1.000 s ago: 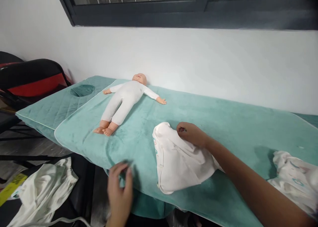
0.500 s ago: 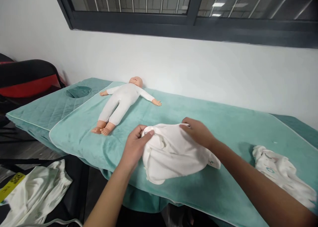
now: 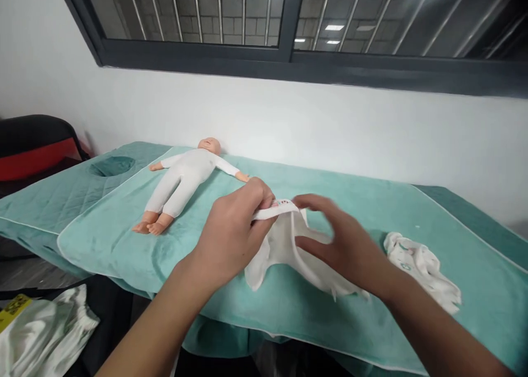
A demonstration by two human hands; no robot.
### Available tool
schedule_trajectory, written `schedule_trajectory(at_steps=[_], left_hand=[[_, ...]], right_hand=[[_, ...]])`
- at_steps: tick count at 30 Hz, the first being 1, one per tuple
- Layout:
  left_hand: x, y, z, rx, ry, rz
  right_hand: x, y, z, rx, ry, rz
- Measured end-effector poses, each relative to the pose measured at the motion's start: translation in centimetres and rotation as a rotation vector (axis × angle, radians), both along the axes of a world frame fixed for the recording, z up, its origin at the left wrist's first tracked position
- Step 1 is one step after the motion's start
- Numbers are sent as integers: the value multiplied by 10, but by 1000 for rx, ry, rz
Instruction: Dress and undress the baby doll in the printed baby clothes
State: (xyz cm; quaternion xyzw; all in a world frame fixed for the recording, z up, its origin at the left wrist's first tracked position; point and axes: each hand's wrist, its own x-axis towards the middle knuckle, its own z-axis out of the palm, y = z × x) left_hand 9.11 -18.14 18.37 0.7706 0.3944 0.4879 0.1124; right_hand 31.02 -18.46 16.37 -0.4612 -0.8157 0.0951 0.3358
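Note:
My left hand [image 3: 231, 231] is closed round the printed edge of a white baby garment [image 3: 284, 245], which hangs below it over the bed. My right hand [image 3: 342, 239], slightly smeared by motion, is beside the garment's right part with thumb and fingers spread apart; its fingertips are at the cloth's edge. Farther back on the left, a baby doll [image 3: 185, 173] in a white body suit lies on its back with arms out. To the right of my right hand rests a crumpled white printed baby garment [image 3: 423, 269].
A bed with a green cover [image 3: 350, 322] runs along the wall, with a face hole [image 3: 112, 166] at its left end. White clothes [image 3: 45, 327] with a yellow tag [image 3: 14, 311] lie on a black seat at lower left. Behind it stands a black and red chair [image 3: 39, 151].
Earlier both hands gripped the bunched white garment. Now the left hand has moved up its edge, the right hand's fingers have spread, and the cloth hangs more open. The view has shifted.

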Motion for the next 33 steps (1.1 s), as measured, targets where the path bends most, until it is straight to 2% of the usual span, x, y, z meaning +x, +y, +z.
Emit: schedule_trajectory(at_steps=[2,4,6,10,13,16,18,21,24,27,30,33], left_hand=[[-2,-1,5,13,58,6],[-10,0,8,39,132,75],[-20,4,8,78,275,221],[-33,15,5,136,571,593],[-36,21,1,154,579,700],[-38,25,-5,153,552,710],[-40,26,-10,128,519,699],[-44,27,-15,86,367,644],[-45,27,-12,3,168,536],[-46,26,-5,-184,45,414],[-49,29,0,-384,75,338],[-50,38,-4,-467,280,400]], right_hand=[[-10,13,-2,-163,-11,98],[-11,26,0,-206,32,101],[-5,35,5,-144,29,13],[17,43,18,56,-191,-207],[34,44,20,52,-226,-223],[49,42,16,-83,-81,-215],[57,38,14,-123,20,-273],[64,28,17,-13,142,-390],[67,19,22,139,199,-488],[71,15,23,116,175,-530],[78,17,22,16,151,-605],[86,25,19,-107,82,-706]])
